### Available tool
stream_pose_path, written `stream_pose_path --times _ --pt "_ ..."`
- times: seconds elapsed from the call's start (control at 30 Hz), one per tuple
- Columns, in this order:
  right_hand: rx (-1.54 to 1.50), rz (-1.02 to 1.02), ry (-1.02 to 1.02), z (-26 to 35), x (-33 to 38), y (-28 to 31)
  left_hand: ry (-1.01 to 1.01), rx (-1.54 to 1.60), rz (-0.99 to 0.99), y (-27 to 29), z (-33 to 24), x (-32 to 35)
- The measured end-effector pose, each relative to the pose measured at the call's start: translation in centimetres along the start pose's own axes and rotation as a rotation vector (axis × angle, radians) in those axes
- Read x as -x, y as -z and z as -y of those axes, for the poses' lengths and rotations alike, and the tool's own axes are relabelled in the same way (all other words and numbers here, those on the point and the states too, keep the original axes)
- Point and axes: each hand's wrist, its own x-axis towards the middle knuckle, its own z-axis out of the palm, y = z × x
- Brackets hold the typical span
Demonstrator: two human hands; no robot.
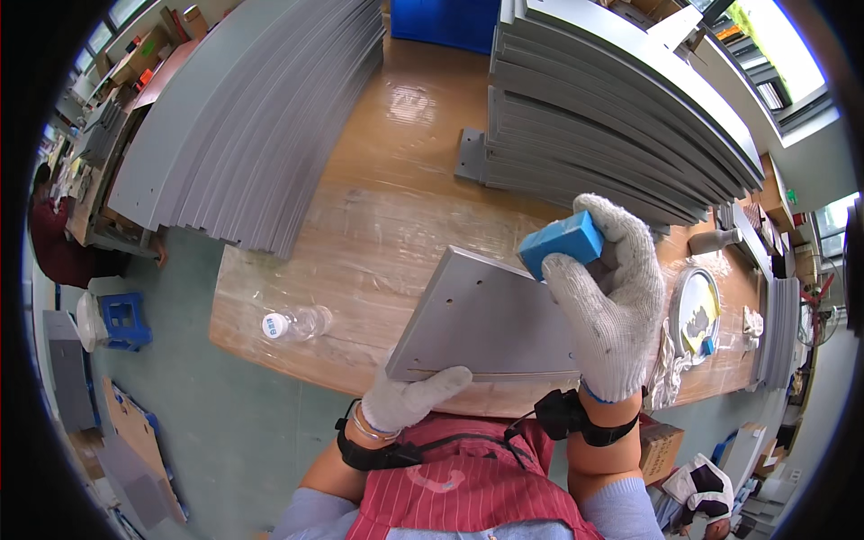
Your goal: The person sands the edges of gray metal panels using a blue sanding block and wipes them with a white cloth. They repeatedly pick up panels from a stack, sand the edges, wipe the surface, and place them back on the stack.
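A grey panel [495, 324] with small drilled holes is tilted up in front of me at the table's near edge. Its lower left corner is gripped by my left hand [409, 396], gloved in white knit, with the thumb along the near edge and the other fingers hidden beneath. Above the panel's right part, my right hand [612, 306], gloved too, pinches a blue block [562, 245] between thumb and fingers. The block looks like a sanding sponge. Whether it touches the panel I cannot tell.
Tall stacks of grey panels stand at the left [261, 117] and right [603, 117] of the film-covered table [360, 234]. A clear bottle [297, 323] lies at the left. To the right are a round tub [695, 310] and a white rag [666, 369]. Other people are farther off.
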Motion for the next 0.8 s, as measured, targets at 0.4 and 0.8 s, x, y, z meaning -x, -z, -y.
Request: stream_pose_path --times 0.4,0.8 --pt "0.17 -0.127 -0.068 -5.9 2.6 3.9 0.021 -0.043 -0.124 1.3 2.1 0.3" --pt "0.161 -0.136 0.174 -5.7 2.2 3.6 -0.096 -0.238 -0.335 6.2 6.7 1.4"
